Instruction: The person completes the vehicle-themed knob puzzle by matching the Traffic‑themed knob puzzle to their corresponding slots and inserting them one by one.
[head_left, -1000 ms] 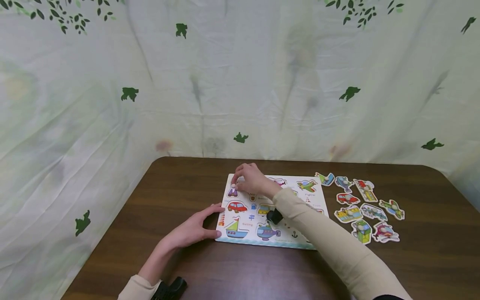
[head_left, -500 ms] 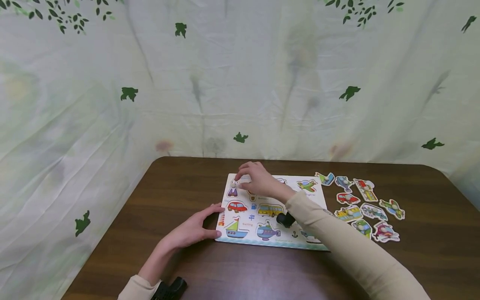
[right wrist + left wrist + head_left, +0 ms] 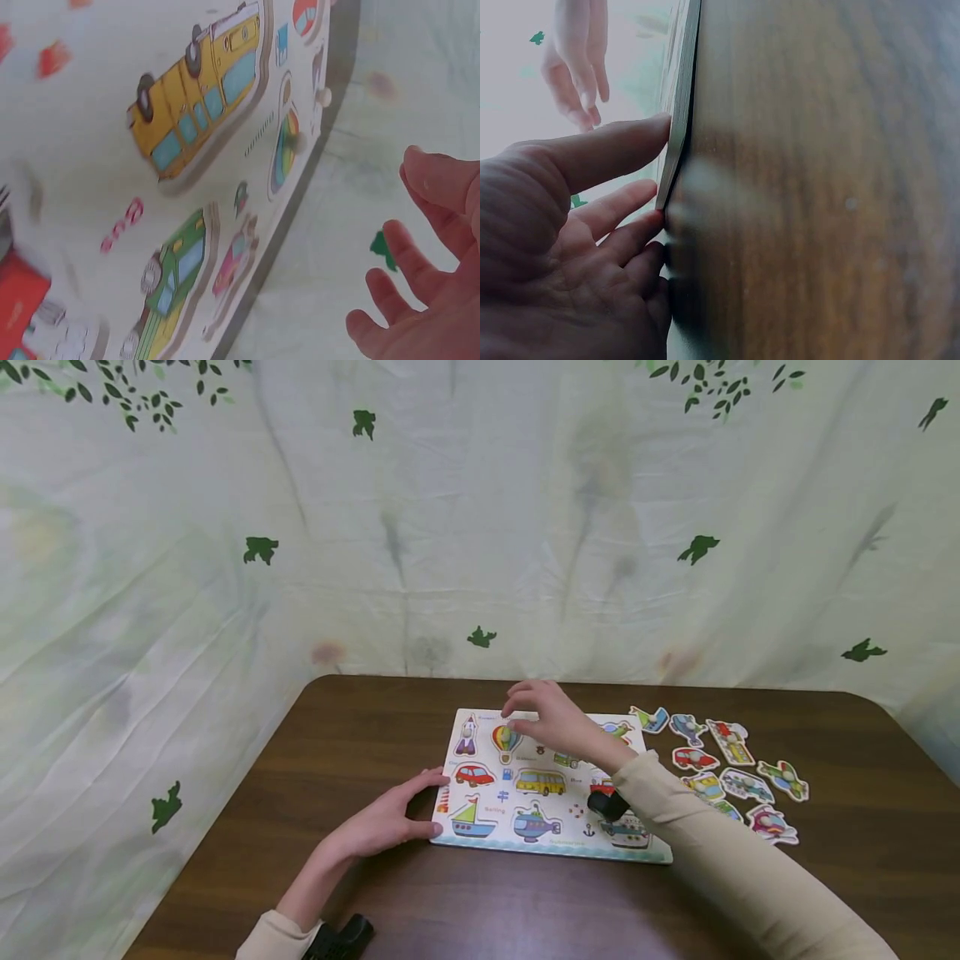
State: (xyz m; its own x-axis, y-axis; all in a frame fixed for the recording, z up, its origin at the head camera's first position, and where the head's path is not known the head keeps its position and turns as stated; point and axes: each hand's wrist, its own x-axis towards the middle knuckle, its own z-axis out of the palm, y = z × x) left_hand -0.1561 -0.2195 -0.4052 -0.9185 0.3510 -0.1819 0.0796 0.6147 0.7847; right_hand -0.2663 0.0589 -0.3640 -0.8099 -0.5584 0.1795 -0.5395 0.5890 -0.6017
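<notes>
A white puzzle board [image 3: 480, 847] with vehicle pictures lies on the table. My left hand [image 3: 378, 817] touches its left edge with thumb and fingers fairly straight, as the left wrist view [image 3: 592, 225] also shows at the board's corner. My right hand [image 3: 551, 718] hovers over the board's upper part, holding nothing; its fingers are loosely bent and apart in the right wrist view. Just left of its fingertips is a hot-air balloon piece [image 3: 506, 739]; farther left is a rocket piece [image 3: 466, 737]. A yellow bus [image 3: 196, 97] and green truck [image 3: 178, 266] show in the right wrist view.
Several loose vehicle pieces lie right of the board, among them a red car [image 3: 694, 758], a sailboat [image 3: 652, 719] and a green plane [image 3: 784, 778]. My right sleeve covers part of this group. A leaf-printed cloth [image 3: 480, 527] hangs behind the brown table [image 3: 360, 710].
My right hand has let go of the rocket piece's top and moved right and up, uncovering the rocket, balloon and bus. My left hand has stayed at the board's edge.
</notes>
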